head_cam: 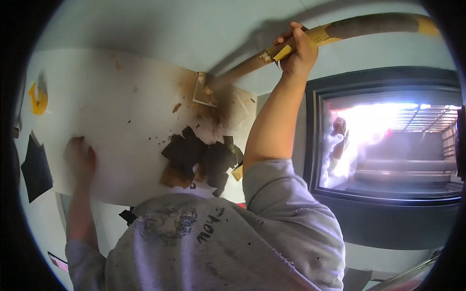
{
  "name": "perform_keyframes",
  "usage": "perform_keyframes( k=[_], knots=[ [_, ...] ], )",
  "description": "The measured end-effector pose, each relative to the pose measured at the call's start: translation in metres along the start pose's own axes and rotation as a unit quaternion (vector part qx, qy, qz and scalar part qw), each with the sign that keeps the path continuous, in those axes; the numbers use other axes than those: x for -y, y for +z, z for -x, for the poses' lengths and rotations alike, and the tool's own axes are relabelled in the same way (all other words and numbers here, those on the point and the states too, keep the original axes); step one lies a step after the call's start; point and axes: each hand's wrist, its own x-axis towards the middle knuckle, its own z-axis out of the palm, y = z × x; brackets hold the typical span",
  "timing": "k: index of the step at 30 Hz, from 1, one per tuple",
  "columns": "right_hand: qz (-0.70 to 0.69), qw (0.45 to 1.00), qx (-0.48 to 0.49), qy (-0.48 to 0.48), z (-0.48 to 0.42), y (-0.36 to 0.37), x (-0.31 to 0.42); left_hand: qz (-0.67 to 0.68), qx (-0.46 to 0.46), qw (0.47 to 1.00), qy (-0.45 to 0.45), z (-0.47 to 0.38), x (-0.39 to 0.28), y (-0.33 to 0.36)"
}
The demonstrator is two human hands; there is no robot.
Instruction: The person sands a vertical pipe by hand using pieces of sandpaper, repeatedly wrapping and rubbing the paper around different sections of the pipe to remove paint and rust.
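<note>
My right hand (300, 51) is wrapped around a long brown pole (247, 67) with yellow patches, one of them bearing writing. The pole slants from a small pale-edged block (204, 100) on the white tabletop (120, 109) out to the upper right. Brown dust surrounds its lower end. Motion blurs my left hand (80, 156), which is over the left part of the tabletop. Its thumb is apart from the fingers, and no object shows between them. Dark, sandpaper-like pieces (185, 151) lie in a heap close to my body.
A roll of yellow tape (40, 102) sits at the far left, with a black sheet (36, 171) by the table's left edge. To the right is a dark-framed window (313, 145). A thin pink-screened device (58, 262) shows at lower left. Crumbs dot the tabletop.
</note>
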Motion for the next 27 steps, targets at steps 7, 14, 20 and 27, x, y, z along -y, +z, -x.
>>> perform_keyframes(
  k=[7,14,20,27],
  knots=[
    [0.201,0.932,-0.291,-0.081,0.011,0.048,-0.005,0.006,0.005,1.000,-0.028,-0.007,-0.013,-0.012],
    [-0.036,0.995,0.087,0.043,0.000,-0.014,-0.001,-0.002,0.008,1.000,-0.012,-0.003,-0.006,-0.007],
    [0.135,0.984,-0.113,0.023,0.010,0.018,-0.001,-0.003,0.041,0.999,-0.030,-0.004,-0.001,-0.007],
    [0.100,0.988,-0.107,0.044,0.009,0.020,0.001,0.000,0.103,0.991,-0.088,-0.009,-0.016,-0.022]
  ],
)
